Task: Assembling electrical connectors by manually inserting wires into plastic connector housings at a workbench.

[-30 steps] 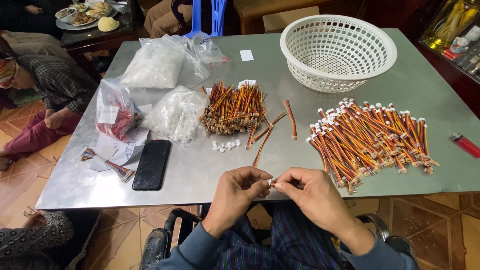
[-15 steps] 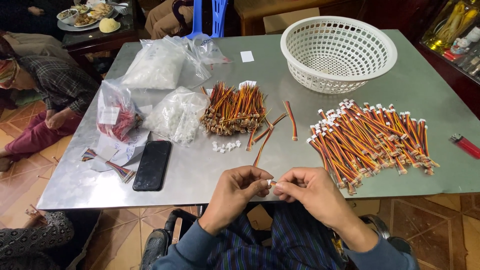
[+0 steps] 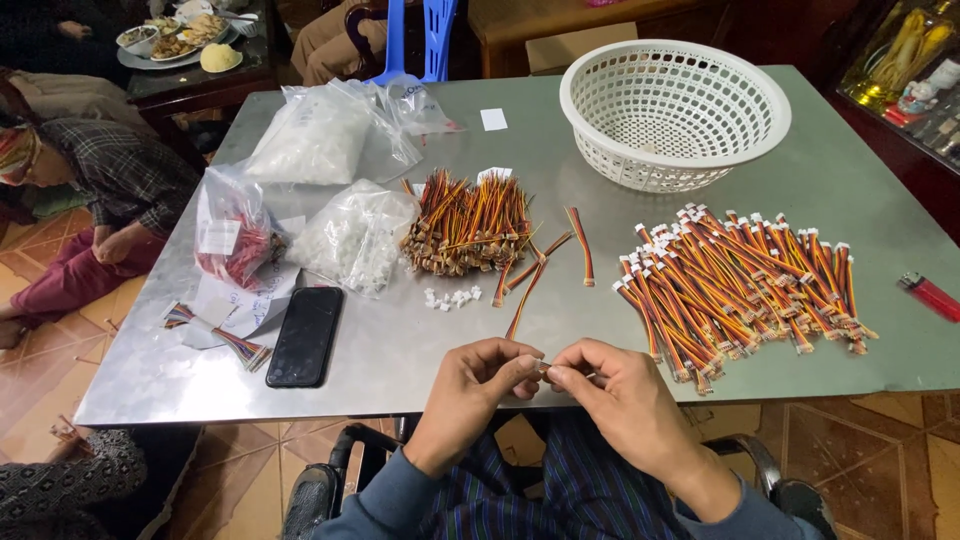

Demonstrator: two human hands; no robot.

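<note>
1. My left hand [image 3: 478, 385] and right hand [image 3: 615, 395] meet just over the near edge of the metal table [image 3: 420, 340]. The fingertips of both pinch one small piece [image 3: 545, 369] between them. It is mostly hidden, so I cannot tell whether it is a wire end or a connector.
2. Both hands are closed in a fine pinch on that piece, fingers curled, neither one lying flat.
3. Just beyond my hands on the table, a few loose striped wires [image 3: 530, 280] lie slanted, and beside them a little cluster of white connectors [image 3: 452, 298].
4. To the right of those connectors spreads the wide pile of finished wires [image 3: 745, 290], orange, red and black with white plugs on their ends.
5. At the table's right edge, past that pile, lies a red lighter [image 3: 930, 296].
6. To the left of the connectors a black phone [image 3: 305, 336] lies flat, touching some paper slips [image 3: 235, 305] with a multicoloured wire bundle [image 3: 215, 335] over them.
7. Farther in, behind the connectors, sits a heap of bare-ended wires [image 3: 468, 225], and left of it a clear bag of white parts [image 3: 350, 235] and a bag of red parts [image 3: 235, 240].
8. Beyond those lies a larger clear bag [image 3: 315, 135].
9. At the table's far right stands a white plastic basket [image 3: 600, 95].
10. Off the table's left side a person in a plaid shirt [image 3: 110, 175] sits on the floor.
</note>
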